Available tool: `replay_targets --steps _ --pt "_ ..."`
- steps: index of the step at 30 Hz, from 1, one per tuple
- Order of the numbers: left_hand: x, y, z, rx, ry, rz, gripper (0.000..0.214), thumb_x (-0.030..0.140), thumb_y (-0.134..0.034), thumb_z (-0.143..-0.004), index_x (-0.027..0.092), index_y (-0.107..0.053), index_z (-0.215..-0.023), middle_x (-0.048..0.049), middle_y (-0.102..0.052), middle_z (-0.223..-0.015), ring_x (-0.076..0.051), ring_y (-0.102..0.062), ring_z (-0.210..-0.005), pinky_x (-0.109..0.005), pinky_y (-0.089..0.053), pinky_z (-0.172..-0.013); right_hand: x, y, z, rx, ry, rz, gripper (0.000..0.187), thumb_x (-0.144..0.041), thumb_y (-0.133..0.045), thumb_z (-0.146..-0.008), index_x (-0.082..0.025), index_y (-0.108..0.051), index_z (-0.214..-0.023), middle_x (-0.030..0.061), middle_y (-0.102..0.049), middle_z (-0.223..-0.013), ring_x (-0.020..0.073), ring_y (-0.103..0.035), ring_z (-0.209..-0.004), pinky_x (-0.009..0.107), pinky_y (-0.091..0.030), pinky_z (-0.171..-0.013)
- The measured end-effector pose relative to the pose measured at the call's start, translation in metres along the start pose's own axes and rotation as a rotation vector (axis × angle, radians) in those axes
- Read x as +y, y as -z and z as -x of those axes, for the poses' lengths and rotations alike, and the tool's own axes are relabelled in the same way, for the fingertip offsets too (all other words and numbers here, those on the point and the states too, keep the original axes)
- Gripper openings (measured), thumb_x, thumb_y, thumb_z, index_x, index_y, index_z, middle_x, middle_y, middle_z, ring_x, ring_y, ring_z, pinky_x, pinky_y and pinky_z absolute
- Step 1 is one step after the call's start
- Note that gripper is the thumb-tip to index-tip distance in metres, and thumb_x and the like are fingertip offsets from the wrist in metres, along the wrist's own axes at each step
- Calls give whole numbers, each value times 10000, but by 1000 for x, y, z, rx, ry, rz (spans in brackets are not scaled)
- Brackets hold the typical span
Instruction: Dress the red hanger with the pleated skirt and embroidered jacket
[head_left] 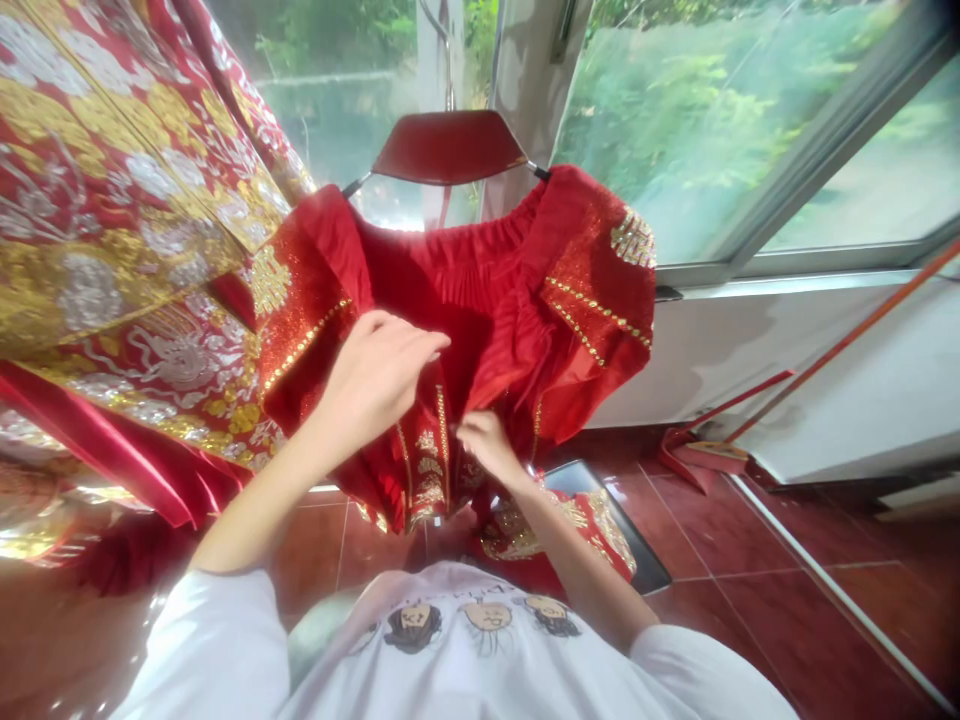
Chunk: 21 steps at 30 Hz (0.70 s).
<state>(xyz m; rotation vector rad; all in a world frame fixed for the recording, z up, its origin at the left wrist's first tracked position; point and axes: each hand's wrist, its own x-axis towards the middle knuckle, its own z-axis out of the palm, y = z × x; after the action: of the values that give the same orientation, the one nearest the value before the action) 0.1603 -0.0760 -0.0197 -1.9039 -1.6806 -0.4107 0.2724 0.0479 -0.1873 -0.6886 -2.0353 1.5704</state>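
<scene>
In front of me, a red jacket (pixel 592 280) with gold bead trim and gold shoulder emblems hangs from a hanger (pixel 450 148) with a dark red panel. Its front is parted, so the gathered red lining shows. My left hand (pixel 386 365) is at the left front of the jacket, fingers bent together over the cloth; its fingertips point right and the thumb is mostly hidden. Lower and to the right, my right hand (pixel 487 442) pinches the jacket's front edge beside the gold-trimmed panel. What lies under its fingers is partly hidden.
A red garment (pixel 135 200) with dense gold and silver embroidery hangs close at left. Below, a dark tray (pixel 649 555) holds folded red-and-gold cloth on the tiled floor (pixel 712 540). A red dustpan (pixel 705 455) and a long stick (pixel 847 340) stand by the wall under the windows.
</scene>
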Motion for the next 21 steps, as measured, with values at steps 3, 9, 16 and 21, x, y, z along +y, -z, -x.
replay_targets --steps 3,9,16,21 --pt "-6 11 11 -84 -32 40 251 121 -421 -934 144 -638 -1057 -42 -710 -887 -173 -627 -810 -369 -423 -894 11 22 22 -97 -55 79 335 -301 -575 -730 -164 -471 -442 -16 -456 -399 88 -421 -403 210 -298 -459" --pt "-3 48 4 384 478 -154 315 436 -467 -924 172 -637 -938 -96 -669 -937 -250 -605 -928 -417 -462 -874 -89 86 46 675 243 436 323 -465 -574 -853 -179 -634 -715 37 -602 -617 138 -523 -555 279 -441 -602" --pt "-31 -2 -33 523 928 -32 397 418 -662 -777 175 -529 -1062 -157 -604 -1075 -344 -561 -1076 -461 -468 -890 -154 66 -42 974 399 524 749 -331 -675 -803 -133 -333 -1439 215 -454 -1326 367 -395 -1309 521 -391 -1036" --pt "-57 2 -20 481 873 45 136 189 -548 -777 177 -555 -912 -98 -628 -937 -287 -589 -1025 -417 -451 -936 -136 101 -42 804 528 356 479 -114 -408 -899 -215 -417 -1367 126 -570 -1241 226 -593 -1142 400 -479 -949"
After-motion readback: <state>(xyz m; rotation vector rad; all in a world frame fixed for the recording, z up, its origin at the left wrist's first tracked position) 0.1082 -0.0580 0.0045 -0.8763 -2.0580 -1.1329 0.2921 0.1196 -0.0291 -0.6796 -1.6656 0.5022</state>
